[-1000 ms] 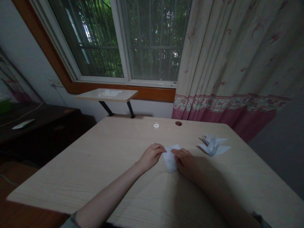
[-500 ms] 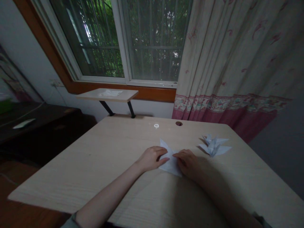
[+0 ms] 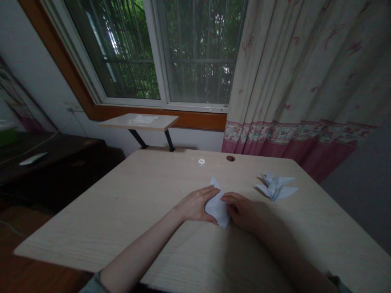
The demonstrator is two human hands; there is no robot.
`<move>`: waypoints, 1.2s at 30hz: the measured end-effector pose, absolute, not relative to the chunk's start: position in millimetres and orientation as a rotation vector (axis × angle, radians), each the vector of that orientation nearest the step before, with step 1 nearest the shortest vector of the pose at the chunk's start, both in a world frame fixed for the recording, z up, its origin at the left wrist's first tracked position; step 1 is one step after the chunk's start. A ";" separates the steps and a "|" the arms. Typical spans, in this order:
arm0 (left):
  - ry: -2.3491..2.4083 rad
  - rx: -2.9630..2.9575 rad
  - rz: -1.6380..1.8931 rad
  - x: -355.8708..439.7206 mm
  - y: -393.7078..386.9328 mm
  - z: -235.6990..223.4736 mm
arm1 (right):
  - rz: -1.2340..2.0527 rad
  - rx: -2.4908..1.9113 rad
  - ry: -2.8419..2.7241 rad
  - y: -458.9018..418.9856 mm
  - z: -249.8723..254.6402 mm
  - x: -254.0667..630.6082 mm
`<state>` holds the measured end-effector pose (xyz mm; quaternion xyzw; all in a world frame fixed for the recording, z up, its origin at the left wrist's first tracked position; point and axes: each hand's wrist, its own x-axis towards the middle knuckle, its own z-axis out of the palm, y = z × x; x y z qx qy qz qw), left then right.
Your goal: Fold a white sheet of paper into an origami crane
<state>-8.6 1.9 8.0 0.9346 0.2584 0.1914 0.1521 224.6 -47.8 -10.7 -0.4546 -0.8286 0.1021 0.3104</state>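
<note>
A piece of white folded paper [image 3: 217, 205] lies between my hands on the pale wooden desk, one pointed corner sticking up at the far side and another pointing toward me. My left hand [image 3: 197, 203] grips its left side, fingers along the far part and thumb near the close edge. On the right side, the curled fingers of my right hand [image 3: 241, 209] pinch or press the paper's edge; the thumb is mostly hidden. To the right stand folded paper cranes [image 3: 275, 188], close together, with their wings spread.
The desk [image 3: 146, 191] has a round cable hole [image 3: 230, 158] at the back. A small raised shelf [image 3: 116, 121] at the back left carries white paper [image 3: 143, 119]. Behind are a barred window and a patterned curtain [image 3: 293, 81]. A dark table [image 3: 61, 150] stands at the left.
The paper has turned and looks narrower, its near point now closer to my left thumb. My left thumb has moved down toward the near edge, with the left fingers farther over the paper.
</note>
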 end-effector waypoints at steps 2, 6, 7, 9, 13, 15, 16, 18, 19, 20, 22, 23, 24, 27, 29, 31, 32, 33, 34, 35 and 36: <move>0.739 2.709 0.553 -8.0 0.9 10.5 | 0.248 -1.209 -2.229 -49.4 -6.6 223.2; 0.752 2.744 0.585 -7.4 0.2 14.9 | 0.248 -1.230 -2.258 -50.6 -3.5 221.9; 0.757 2.744 0.596 -7.6 0.5 15.2 | 0.257 -1.229 -2.266 -50.3 -3.2 222.1; 0.756 2.737 0.603 -8.1 1.7 15.0 | 0.269 -1.210 -2.302 -49.0 -2.6 223.3; 0.702 2.704 0.597 -9.3 4.1 14.4 | 0.280 -1.188 -2.404 -45.2 -2.0 227.9; 0.665 2.675 0.593 -9.5 4.8 14.8 | 0.300 -1.183 -2.443 -43.9 -1.9 230.4; 0.650 2.660 0.591 -9.5 5.1 14.8 | 0.309 -1.181 -2.451 -43.6 -1.7 231.4; 0.632 2.632 0.594 -9.6 5.8 14.3 | 0.330 -1.172 -2.459 -43.7 -0.4 232.8; 0.630 2.619 0.602 -9.8 6.2 13.7 | 0.341 -1.170 -2.460 -43.9 0.5 233.3; 0.633 2.607 0.612 -10.0 6.7 12.9 | 0.349 -1.174 -2.462 -44.2 1.6 233.6; 0.640 2.583 0.634 -10.6 7.6 11.2 | 0.359 -1.191 -2.475 -44.9 3.7 234.0; 0.643 2.572 0.646 -10.9 7.8 10.6 | 0.359 -1.202 -2.482 -45.1 4.4 234.1; 0.647 2.563 0.659 -11.2 7.8 10.2 | 0.356 -1.210 -2.487 -45.3 4.7 234.3; 0.668 2.556 0.689 -11.7 6.3 11.0 | 0.340 -1.188 -2.485 -45.2 3.0 235.1; 0.691 2.568 0.701 -11.8 4.5 12.5 | 0.329 -1.149 -2.464 -45.0 0.8 235.6; 0.712 2.588 0.702 -11.7 3.1 13.4 | 0.325 -1.123 -2.448 -45.1 -0.6 236.0; 0.723 2.598 0.704 -11.8 2.7 13.6 | 0.326 -1.115 -2.441 -45.3 -0.8 236.1; 0.732 2.607 0.706 -11.8 2.5 13.5 | 0.329 -1.109 -2.430 -45.6 -0.6 236.2; 0.737 2.617 0.710 -11.8 2.5 13.2 | 0.336 -1.101 -2.418 -45.9 -0.2 236.2; 0.742 2.626 0.717 -11.8 2.5 12.9 | 0.345 -1.089 -2.406 -46.3 0.2 236.1; 0.749 2.635 0.724 -11.6 2.6 12.7 | 0.357 -1.079 -2.394 -46.6 0.3 236.0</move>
